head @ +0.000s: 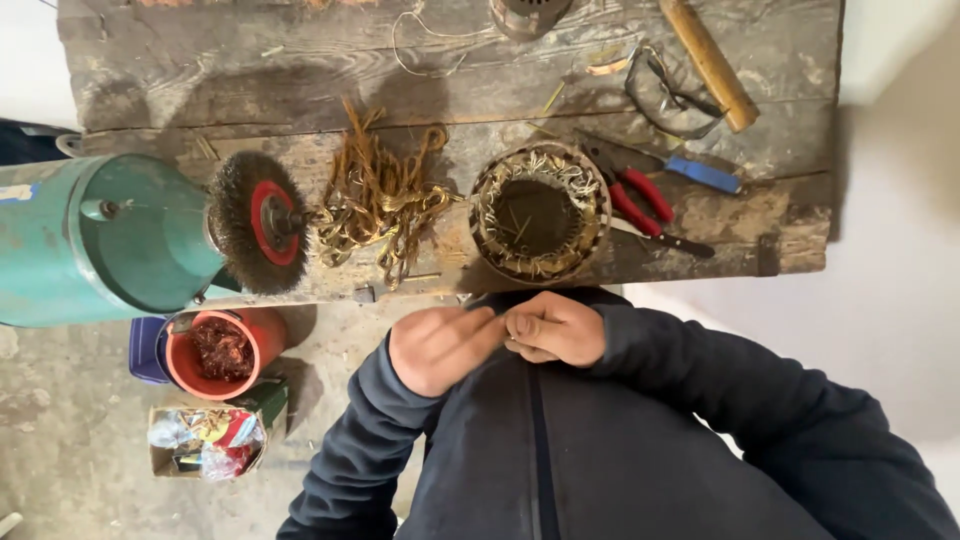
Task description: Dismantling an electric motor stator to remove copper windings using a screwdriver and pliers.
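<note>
1. Worn wooden bench [200, 70] over a concrete floor; tools lie along its far and right side, within reach but off the working edge.
2. Stator [540, 213] sits on the bench's near edge, directly beyond the hands, open bore up, copper windings ringing its rim, so the coil ends face the person.
3. Left hand [440, 347] and right hand [555, 328] meet just below the bench edge, close to the chest, fingertips touching. Both sets of fingers are curled together as if pinching something fine; whatever is between them is too small to make out, so I cannot tell whether anything is held.
4. Wire pile [385, 200] lies left of the stator, tangled, beside the brush.
5. Wire brush [258, 222] is mounted on the teal motor [100, 240], which overhangs the bench's left end.
6. Pliers [635, 190] with red handles lie touching the stator's right side; hammer [712, 65] lies farther back.
7. Red bucket [225, 352] stands on the floor under the brush, holding reddish wire scrap; a box [205, 442] of wrappers sits near it.
</note>
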